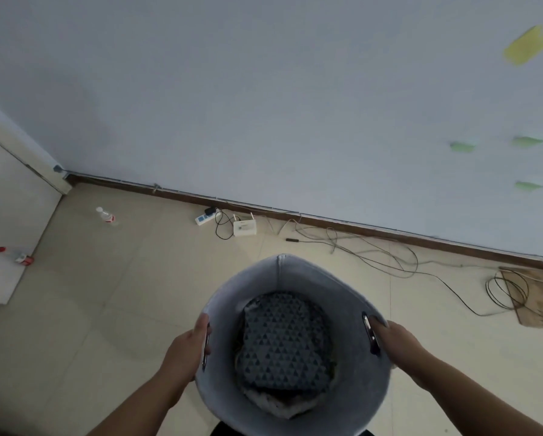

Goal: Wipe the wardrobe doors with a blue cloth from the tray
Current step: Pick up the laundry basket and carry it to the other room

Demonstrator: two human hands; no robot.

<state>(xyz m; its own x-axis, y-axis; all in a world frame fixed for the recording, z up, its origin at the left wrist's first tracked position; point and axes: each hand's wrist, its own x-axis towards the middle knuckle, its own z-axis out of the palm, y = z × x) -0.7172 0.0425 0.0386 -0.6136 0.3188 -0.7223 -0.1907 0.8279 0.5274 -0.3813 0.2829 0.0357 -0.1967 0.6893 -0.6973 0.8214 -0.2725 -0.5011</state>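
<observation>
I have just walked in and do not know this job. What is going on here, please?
A person holds a grey basket in front of the body with both hands. The left hand grips its left handle and the right hand grips its right handle. A folded cloth with a dark triangle pattern lies inside, not yet taken out, so no wiping has begun. A bottle and a router stand on the floor near the wall.
</observation>
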